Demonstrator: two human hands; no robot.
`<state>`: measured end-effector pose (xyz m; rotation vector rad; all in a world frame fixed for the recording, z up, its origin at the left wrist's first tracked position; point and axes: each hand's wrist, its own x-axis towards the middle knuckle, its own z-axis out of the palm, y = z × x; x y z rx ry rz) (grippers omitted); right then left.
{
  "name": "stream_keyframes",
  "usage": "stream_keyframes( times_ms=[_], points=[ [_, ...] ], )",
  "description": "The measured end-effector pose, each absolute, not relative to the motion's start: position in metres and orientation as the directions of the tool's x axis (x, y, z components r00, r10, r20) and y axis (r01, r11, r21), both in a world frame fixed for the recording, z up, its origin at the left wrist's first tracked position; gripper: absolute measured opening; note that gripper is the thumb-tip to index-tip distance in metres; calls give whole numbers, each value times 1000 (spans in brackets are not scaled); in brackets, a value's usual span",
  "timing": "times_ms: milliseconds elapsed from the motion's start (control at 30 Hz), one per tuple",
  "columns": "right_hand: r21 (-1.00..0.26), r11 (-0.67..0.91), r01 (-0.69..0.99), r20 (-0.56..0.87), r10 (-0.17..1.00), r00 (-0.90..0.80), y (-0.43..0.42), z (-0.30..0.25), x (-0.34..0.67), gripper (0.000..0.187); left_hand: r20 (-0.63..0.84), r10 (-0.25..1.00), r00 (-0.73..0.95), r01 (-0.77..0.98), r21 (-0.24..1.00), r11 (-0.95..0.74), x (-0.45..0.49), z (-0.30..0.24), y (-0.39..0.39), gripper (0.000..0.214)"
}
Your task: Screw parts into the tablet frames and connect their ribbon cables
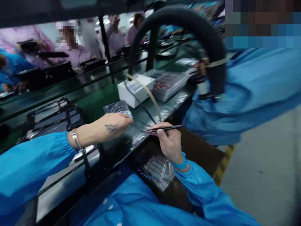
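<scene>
My left hand (115, 124) reaches over the bench with its fingers curled closed, at the near edge of a dark, shiny plastic packet (117, 107). The fingertips face away, so I cannot make out what is in them. My right hand (171, 142) is closed around slim black tweezers (172, 127), held nearly level with the points to the left. Just behind this hand, a pale tube (150, 94) and a thin black cable (138, 99) come down from the white box (136, 89).
A thick black hose (178, 17) arches over the bench. Clear trays (170, 84) lie beyond the white box. Black frame-like parts (53, 116) lie at left, and a panel (63, 185) is below my left arm. A co-worker's blue sleeve (258, 88) is close at right.
</scene>
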<state>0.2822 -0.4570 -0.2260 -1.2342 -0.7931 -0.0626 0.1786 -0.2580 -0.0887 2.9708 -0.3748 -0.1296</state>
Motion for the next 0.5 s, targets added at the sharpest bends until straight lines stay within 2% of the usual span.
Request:
stream_keyframes(
  times_ms=[67, 133, 167, 233, 300, 400, 500],
  points=[
    [-785, 413, 462, 569, 182, 802, -482, -227, 291, 26, -33, -251, 968, -201, 500, -843, 223, -103, -286, 33],
    [-744, 450, 494, 553, -1, 833, -508, -228, 306, 21, -93, -192, 977, -18, 860, -510, 261, -118, -325, 42],
    [-723, 468, 508, 538, -80, 839, -521, -229, 315, 18, -151, -180, 972, 96, 955, -282, 277, -125, -346, 47],
    [-692, 513, 508, 491, -182, 852, -541, -232, 336, 15, -222, -196, 955, 243, 966, 88, 302, -134, -385, 51],
    [-674, 573, 467, 433, -206, 878, -554, -236, 357, 16, -231, -212, 950, 286, 916, 283, 318, -138, -414, 53],
    [-648, 666, 369, 346, -174, 922, -558, -245, 381, 22, -210, -213, 954, 280, 878, 389, 324, -135, -432, 53],
    [-614, 735, 289, 274, -145, 951, -555, -252, 397, 27, -176, -219, 960, 250, 889, 384, 302, -126, -422, 53]
  ],
)
